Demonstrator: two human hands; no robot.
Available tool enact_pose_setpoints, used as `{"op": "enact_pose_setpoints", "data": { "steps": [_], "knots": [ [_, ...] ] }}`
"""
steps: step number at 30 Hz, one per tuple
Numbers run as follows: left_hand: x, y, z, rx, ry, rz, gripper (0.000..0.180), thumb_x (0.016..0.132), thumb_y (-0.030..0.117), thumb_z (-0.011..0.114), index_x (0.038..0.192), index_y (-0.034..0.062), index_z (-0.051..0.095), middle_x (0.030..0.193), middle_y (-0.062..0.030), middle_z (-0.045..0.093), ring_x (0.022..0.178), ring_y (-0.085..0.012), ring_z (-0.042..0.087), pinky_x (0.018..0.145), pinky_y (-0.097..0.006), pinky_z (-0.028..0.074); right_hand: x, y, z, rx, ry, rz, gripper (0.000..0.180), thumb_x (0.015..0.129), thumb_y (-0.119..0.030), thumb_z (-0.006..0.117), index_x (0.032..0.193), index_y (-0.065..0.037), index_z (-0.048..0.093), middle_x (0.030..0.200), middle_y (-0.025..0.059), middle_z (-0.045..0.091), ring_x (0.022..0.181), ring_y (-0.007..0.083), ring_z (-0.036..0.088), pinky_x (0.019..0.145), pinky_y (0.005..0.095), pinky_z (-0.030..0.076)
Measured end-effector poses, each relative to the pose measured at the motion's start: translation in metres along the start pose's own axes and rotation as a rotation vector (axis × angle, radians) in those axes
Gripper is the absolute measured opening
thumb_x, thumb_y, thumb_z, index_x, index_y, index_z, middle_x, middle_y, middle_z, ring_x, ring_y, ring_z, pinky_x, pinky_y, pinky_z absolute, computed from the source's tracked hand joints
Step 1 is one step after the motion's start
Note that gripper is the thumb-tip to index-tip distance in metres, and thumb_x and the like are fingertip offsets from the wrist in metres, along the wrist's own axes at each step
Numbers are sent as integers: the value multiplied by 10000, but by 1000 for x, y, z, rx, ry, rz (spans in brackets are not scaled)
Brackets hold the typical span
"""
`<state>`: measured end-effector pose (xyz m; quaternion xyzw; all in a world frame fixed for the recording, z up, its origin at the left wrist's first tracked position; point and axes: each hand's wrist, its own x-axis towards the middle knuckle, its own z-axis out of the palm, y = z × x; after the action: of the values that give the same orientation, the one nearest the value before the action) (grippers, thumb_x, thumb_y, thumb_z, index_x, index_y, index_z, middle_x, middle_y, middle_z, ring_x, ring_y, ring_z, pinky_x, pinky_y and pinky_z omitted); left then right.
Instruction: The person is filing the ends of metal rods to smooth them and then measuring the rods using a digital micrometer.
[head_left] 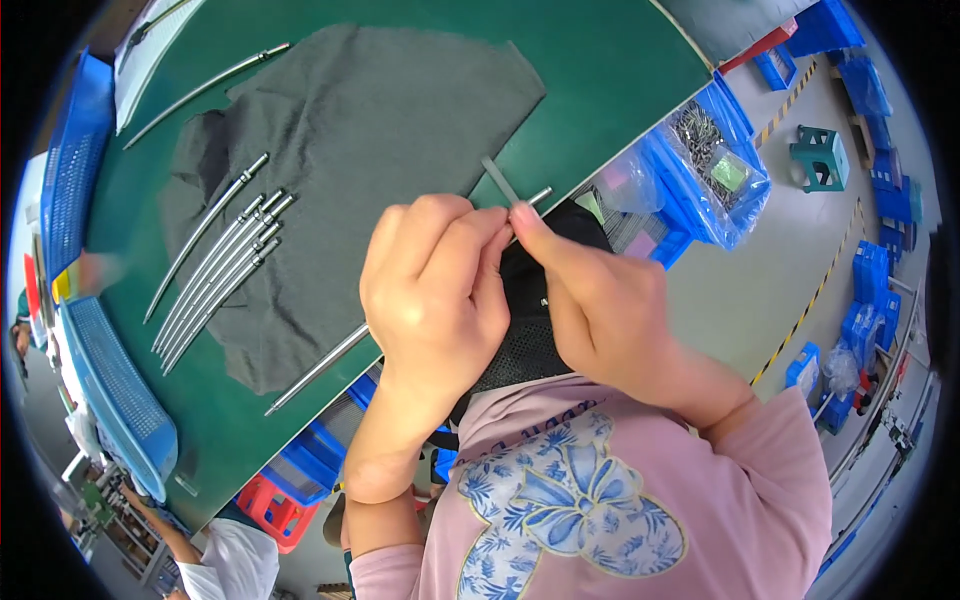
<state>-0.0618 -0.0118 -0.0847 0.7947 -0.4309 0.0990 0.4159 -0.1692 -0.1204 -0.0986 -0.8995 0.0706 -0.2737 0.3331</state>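
A: Both hands meet over the near edge of the green worktop [600,60]. The left hand [435,290] is curled around a long metal rod [318,368], whose free end runs down and to the left from the fingers. The right hand [600,310] has thumb and forefinger pressed together on a small flat grey strip [500,180], which sticks up and away from the fingertips, right at the rod's far tip.

B: So what makes this step go well?

A: I'd say steadiness. The left grip looks firm, which should keep the rod from turning. The strip is thin, so a pinch close to the rod tip, as now, gives better control than one far up the strip.

B: Anything nearby to mind?

A: A row of like rods [215,280] lies on the grey cloth [380,110], well to the left of the fingers, with one more rod [205,88] farther up. The held rod's tail passes over the cloth's near corner, so a wide swing could catch it. To the right of the fingers, off the worktop, a blue bin [745,215] lined with a clear bag holds small metal parts.
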Motion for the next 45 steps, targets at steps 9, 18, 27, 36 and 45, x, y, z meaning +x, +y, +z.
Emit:
{"op": "enact_pose_setpoints", "data": {
  "steps": [9,18,27,36,45],
  "knots": [
    [0,-2,1,-7,32,21,190,620,-43,715,783,31,654,754,-59,573,626,-236,524,543,-329,428,-10,7,10,36,53,-52,513,682,61,557,1187,2,623,522,12,432,389,147,424,386,286,360],
    [-1,0,1,-10,25,19,188,615,-43,715,776,27,650,739,-61,566,619,-236,524,532,-327,425,-26,18,26,-16,130,-124,503,669,54,548,1167,39,620,556,20,470,385,144,414,381,280,345],
    [-3,1,1,-30,17,18,188,611,-45,715,771,27,647,735,-62,561,615,-233,521,528,-329,423,-33,17,18,-51,96,-119,524,671,38,561,1192,25,611,541,6,442,385,144,409,390,280,354],
    [-7,1,3,-18,38,3,196,602,-44,720,771,26,648,745,-63,563,612,-235,519,528,-331,425,-15,3,-13,-17,-102,-19,532,713,23,562,1243,-26,588,555,30,493,411,184,477,400,316,387],
    [-5,1,2,-16,44,13,194,603,-42,711,774,24,647,748,-61,563,621,-234,520,529,-328,426,-12,-5,-23,-69,-159,-14,497,722,73,547,1214,16,590,606,77,547,416,199,498,408,316,387]
  ]
}}
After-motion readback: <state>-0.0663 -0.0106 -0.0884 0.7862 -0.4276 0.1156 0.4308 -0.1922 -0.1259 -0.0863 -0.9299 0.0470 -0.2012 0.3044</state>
